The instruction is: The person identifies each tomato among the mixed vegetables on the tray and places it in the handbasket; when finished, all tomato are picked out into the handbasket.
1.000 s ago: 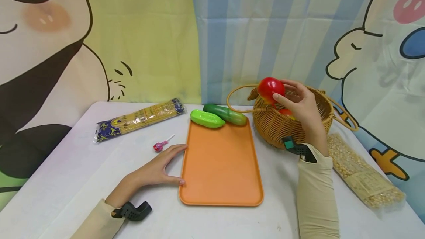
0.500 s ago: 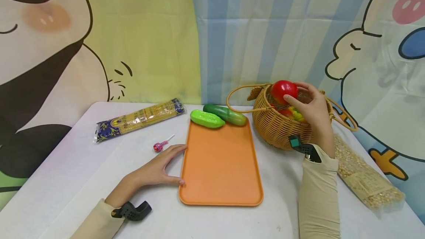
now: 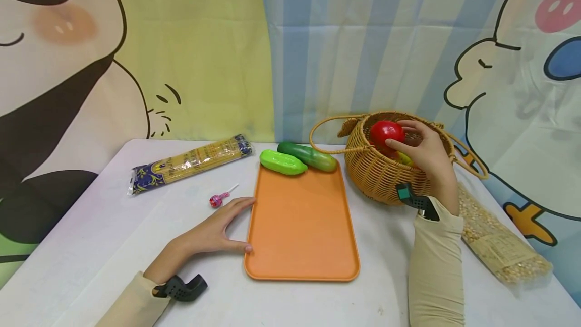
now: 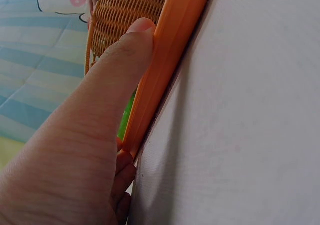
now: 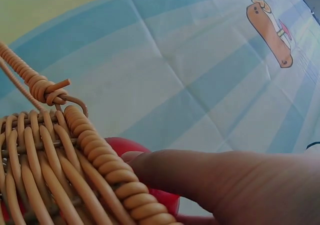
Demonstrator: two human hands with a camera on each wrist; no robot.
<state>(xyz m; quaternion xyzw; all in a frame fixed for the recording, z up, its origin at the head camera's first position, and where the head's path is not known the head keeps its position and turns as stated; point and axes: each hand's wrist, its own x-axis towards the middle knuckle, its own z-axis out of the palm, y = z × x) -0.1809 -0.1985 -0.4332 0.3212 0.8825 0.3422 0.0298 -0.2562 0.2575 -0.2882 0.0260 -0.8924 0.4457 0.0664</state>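
Observation:
My right hand [image 3: 424,150] is at the wicker basket [image 3: 386,180], its thumb and fingers holding a shiny round red fruit [image 3: 386,131] within the basket's opening. In the right wrist view, the thumb lies against the red fruit [image 5: 167,201] just behind the woven rim [image 5: 107,162]. A yellow-green piece [image 3: 404,159] shows beneath that hand, partly hidden. At the orange tray [image 3: 301,226], my left hand [image 3: 213,231] touches the left edge with thumb and fingertips spread apart. In the left wrist view, the thumb [image 4: 137,37] rests along the tray's side [image 4: 160,60].
On the tray's far end lie a bright green vegetable [image 3: 283,162] and a dark green cucumber [image 3: 308,156]. A noodle packet [image 3: 192,164] and a lollipop [image 3: 219,199] are on the left. A bag of pale kernels [image 3: 501,238] lies right of the basket, whose handle [image 3: 324,127] sticks out leftward.
My right hand has carried the red fruit right and then down, from above the basket's left rim into its opening. The left hand stays at the tray edge.

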